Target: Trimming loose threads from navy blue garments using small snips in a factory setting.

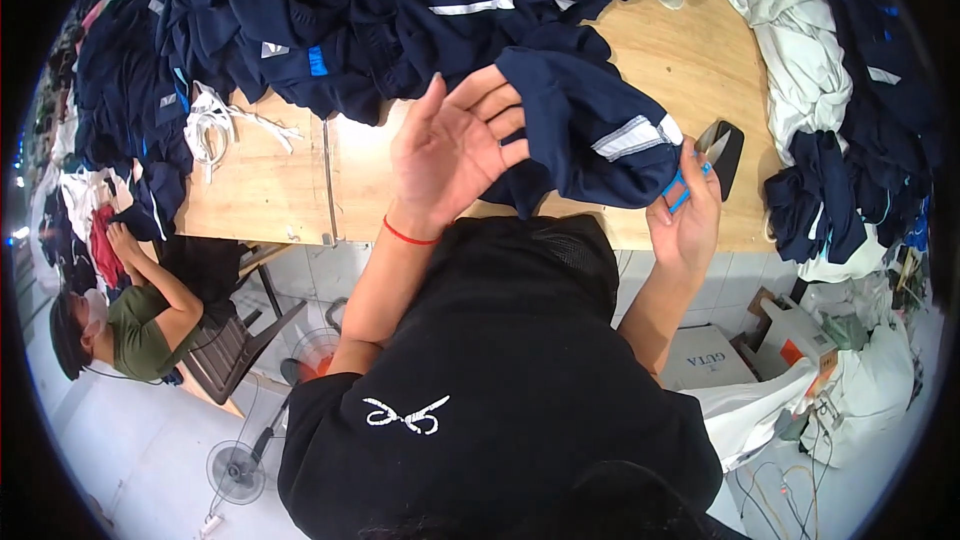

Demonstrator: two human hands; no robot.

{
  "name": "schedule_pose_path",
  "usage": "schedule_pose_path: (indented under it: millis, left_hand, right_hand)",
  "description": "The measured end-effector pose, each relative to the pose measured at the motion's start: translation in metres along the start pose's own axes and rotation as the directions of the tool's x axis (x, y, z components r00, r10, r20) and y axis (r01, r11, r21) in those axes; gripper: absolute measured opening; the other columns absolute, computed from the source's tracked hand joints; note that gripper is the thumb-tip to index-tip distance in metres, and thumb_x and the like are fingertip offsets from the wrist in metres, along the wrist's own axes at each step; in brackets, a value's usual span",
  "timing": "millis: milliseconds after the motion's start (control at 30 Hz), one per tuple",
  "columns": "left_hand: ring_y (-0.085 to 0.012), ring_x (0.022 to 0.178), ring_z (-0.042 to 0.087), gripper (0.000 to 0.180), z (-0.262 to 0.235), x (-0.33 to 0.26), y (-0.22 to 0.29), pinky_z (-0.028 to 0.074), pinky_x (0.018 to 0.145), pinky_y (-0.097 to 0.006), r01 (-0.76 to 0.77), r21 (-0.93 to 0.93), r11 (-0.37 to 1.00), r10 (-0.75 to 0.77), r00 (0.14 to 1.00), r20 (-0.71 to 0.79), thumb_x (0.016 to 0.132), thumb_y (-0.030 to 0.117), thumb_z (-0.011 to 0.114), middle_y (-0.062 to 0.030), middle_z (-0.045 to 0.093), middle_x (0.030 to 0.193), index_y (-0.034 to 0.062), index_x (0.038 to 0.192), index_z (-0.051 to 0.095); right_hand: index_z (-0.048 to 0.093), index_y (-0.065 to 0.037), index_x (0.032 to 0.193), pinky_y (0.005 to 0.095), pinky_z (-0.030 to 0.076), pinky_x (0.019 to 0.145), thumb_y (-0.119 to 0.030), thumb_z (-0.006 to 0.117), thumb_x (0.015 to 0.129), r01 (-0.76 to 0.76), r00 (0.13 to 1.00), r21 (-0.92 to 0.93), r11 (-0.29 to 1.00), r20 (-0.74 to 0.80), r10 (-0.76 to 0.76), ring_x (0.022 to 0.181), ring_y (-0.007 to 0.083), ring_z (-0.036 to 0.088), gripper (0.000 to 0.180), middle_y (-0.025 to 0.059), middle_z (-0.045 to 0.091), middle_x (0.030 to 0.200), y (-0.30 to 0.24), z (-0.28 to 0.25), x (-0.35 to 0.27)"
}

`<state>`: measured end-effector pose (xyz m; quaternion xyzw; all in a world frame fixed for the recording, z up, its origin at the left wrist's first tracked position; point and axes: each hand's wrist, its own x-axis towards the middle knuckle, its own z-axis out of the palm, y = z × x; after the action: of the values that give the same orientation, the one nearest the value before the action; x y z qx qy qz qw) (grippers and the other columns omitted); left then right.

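A navy garment (570, 130) with a white-and-grey striped patch hangs between my hands over the table's near edge. My left hand (450, 145), palm up and thumb raised apart, is open, its fingertips passing behind the cloth's left edge. On the other side, my right hand (690, 210) is closed, pinching the garment beside the patch. A small blue tool (683, 190), apparently thread snips, sits in that same hand; its blades cannot be made out. Just beyond the right fingers lies a black object (730, 158) with a grey metallic part.
Navy garments (350, 0) are heaped along the far side of the wooden table (260, 190). White cords (210, 130) lie at left, white cloth (790, 40) at right. A co-worker (140, 320) sits at far left. A fan (237, 470) and a box (700, 355) stand below.
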<state>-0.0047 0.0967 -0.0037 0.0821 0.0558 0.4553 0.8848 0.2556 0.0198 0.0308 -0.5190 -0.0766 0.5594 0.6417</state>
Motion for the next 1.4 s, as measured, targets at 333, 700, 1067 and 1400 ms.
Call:
schedule_pose_path:
  millis: [333, 700, 1067, 1400]
  left_hand:
    - [-0.0363, 0.139, 0.056, 0.072, 0.013, -0.003, -0.003, 0.049, 0.114, -0.053, -0.010, 0.100, 0.995, 0.010, 1.000, -0.004, 0.114, 0.051, 0.032, -0.0243, 0.047, 0.159, -0.0031, 0.161, 0.034]
    - [-0.0365, 0.158, 0.028, 0.065, 0.001, 0.006, 0.005, 0.012, 0.134, -0.060, -0.294, -0.489, 0.821, 0.192, 0.950, -0.247, 0.109, 0.043, 0.054, -0.0179, 0.043, 0.164, -0.0063, 0.151, 0.045]
    - [-0.0225, 0.131, 0.063, 0.029, 0.006, 0.014, -0.014, 0.047, 0.115, -0.043, -0.041, -0.136, 0.990, -0.003, 0.950, -0.312, 0.111, 0.028, 0.058, -0.0099, 0.075, 0.128, 0.0066, 0.123, 0.073]
    - [-0.0179, 0.120, 0.070, 0.052, 0.038, 0.001, -0.042, 0.057, 0.106, -0.033, 0.002, 0.182, 0.983, 0.031, 0.983, -0.183, 0.100, -0.010, 0.064, -0.0115, 0.072, 0.130, -0.0002, 0.150, 0.051]
  right_hand:
    - [0.068, -0.009, 0.106, 0.0189, 0.029, 0.039, -0.017, 0.063, 0.108, -0.071, 0.994, 0.174, 0.982, -0.073, 0.085, 0.056, 0.0027, 0.052, 0.010, -0.0028, 0.069, 0.086, -0.007, -0.006, 0.008]
    - [0.065, 0.002, 0.112, 0.0186, 0.029, 0.040, -0.007, 0.053, 0.108, -0.416, 0.905, 0.619, 0.666, 0.212, 0.369, 0.056, 0.0083, 0.045, 0.015, 0.0091, 0.069, 0.092, -0.016, -0.050, 0.016]
    - [0.067, 0.003, 0.126, 0.0197, 0.030, 0.045, -0.008, 0.058, 0.109, 0.130, 0.991, -0.042, 0.991, -0.016, -0.131, 0.070, 0.0102, 0.056, 0.022, 0.0087, 0.071, 0.100, -0.012, -0.034, 0.014]
    - [0.052, 0.002, 0.140, 0.0215, 0.038, 0.068, -0.016, 0.054, 0.111, 0.518, 0.852, -0.480, 0.708, 0.223, -0.473, 0.076, 0.0053, 0.047, 0.034, -0.0009, 0.055, 0.091, 0.017, 0.022, -0.038]
